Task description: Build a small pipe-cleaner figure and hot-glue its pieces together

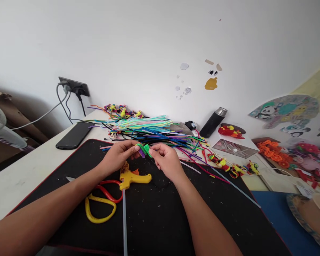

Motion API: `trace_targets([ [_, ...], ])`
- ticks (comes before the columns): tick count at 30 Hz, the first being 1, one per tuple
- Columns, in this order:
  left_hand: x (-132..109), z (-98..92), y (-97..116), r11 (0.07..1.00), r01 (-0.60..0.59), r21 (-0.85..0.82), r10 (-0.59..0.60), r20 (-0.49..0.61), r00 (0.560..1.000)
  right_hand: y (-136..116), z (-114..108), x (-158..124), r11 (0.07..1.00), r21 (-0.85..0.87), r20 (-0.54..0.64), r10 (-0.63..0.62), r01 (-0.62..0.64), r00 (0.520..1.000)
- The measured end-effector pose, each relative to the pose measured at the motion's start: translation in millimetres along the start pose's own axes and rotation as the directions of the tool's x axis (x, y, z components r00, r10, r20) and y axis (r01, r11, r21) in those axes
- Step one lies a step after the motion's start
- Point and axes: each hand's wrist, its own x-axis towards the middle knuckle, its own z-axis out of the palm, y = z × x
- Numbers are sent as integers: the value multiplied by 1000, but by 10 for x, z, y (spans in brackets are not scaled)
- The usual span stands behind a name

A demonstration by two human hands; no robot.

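Note:
Above the black mat my left hand point(124, 153) pinches a small purple and green piece of bent pipe cleaner point(142, 151). My right hand point(164, 158) grips the bright green pipe cleaner piece point(147, 149) beside it; whether the two pieces are joined I cannot tell. Just below my hands lies a yellow glue gun point(134, 178), with a long glue stick point(124, 220) running out of its back. Scissors point(101, 209) with red and yellow handles lie partly under my left forearm.
A pile of colourful pipe cleaners point(154, 131) spreads behind my hands. Finished small figures point(237, 169) lie right of it. A phone point(75, 135), a black thermos point(213, 122) and a white box point(236, 145) stand around the mat point(160, 224). The wall rises behind.

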Motion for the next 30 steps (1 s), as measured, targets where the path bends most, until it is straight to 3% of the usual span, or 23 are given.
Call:
trace_targets([
  [8,-37,18,24,1000,-12,27,11,64,998,-5,23,-16,998,-42,-27,-50,48,998],
  [21,-63,50,50,1000,0,-6,1,78,997,-11,55,-41,987,-140,-29,-87,83,996],
  [30,-62,58,15,1000,-11,2,10,87,996,-43,77,-90,914,-366,-44,-204,174,978],
])
